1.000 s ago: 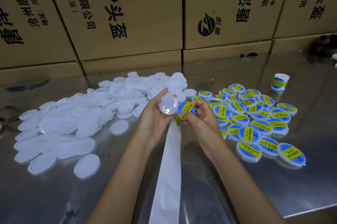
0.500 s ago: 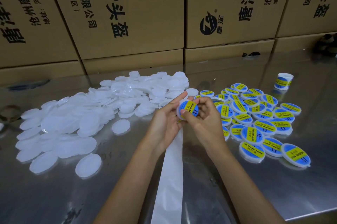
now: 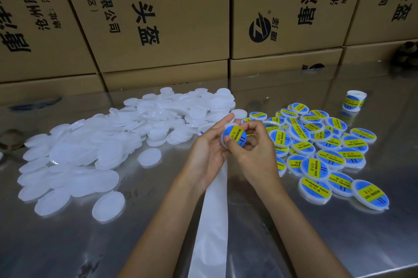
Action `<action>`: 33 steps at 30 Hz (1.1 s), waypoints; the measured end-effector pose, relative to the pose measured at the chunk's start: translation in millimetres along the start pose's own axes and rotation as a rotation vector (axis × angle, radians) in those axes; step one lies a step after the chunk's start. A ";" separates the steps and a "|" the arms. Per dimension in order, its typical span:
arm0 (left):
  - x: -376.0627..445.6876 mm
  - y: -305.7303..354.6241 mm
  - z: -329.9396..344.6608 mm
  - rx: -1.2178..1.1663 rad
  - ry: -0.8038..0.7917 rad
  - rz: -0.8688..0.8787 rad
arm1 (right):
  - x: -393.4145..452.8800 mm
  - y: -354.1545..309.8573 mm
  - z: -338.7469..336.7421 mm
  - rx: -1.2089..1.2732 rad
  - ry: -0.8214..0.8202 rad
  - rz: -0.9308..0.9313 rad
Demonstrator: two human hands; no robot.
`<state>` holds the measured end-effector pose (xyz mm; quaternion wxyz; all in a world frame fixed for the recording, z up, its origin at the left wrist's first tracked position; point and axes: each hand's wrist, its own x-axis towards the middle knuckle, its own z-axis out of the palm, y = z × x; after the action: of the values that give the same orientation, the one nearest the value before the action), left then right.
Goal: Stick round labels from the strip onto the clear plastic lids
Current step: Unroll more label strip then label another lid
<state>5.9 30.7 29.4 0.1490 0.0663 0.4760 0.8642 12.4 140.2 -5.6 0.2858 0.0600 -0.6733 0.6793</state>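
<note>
My left hand (image 3: 209,153) holds a clear plastic lid (image 3: 234,136) from below, fingers stretched up along its left edge. A round blue and yellow label lies on the lid's face. My right hand (image 3: 253,146) curls over the lid, thumb pressing the label's lower left rim and fingertips on its right side. The white backing strip (image 3: 212,221) hangs from under my hands down to the bottom edge. A heap of unlabelled clear lids (image 3: 101,148) lies to the left. Several labelled lids (image 3: 316,144) lie to the right.
A roll of labels (image 3: 354,100) stands at the far right on the shiny metal table (image 3: 294,232). Stacked cardboard boxes (image 3: 158,17) wall off the back. A dark object (image 3: 406,51) sits at the far right edge.
One second ago the lid was bare in my left hand and the label sat in my right. The label went onto the lid, and my right hand now presses it down.
</note>
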 end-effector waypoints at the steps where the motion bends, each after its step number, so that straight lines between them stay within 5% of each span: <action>1: 0.3 0.3 -0.4 -0.009 0.000 0.000 | -0.4 0.7 0.4 -0.036 0.013 -0.002; 8: 0.4 3.3 -2.9 -0.146 -0.008 0.008 | 0.7 2.0 -2.8 -0.240 0.093 0.045; 17: 5.7 8.1 -14.3 -0.218 0.024 0.085 | 16.3 -5.2 8.7 -0.590 -0.174 0.092; 24: 6.6 11.4 -18.4 -0.264 0.026 0.104 | 19.0 3.8 20.9 -0.630 -0.250 0.099; 30: 9.0 13.1 -19.5 -0.195 0.039 0.148 | 30.6 1.4 29.3 -0.634 -0.212 0.092; 33: 9.7 10.3 -23.6 0.102 0.148 0.225 | 37.9 3.4 29.8 -0.646 -0.207 0.049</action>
<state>-11.3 9.7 25.1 0.0121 0.0627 0.5186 0.8526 -29.7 123.8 11.7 0.2039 0.0189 -0.8804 0.4276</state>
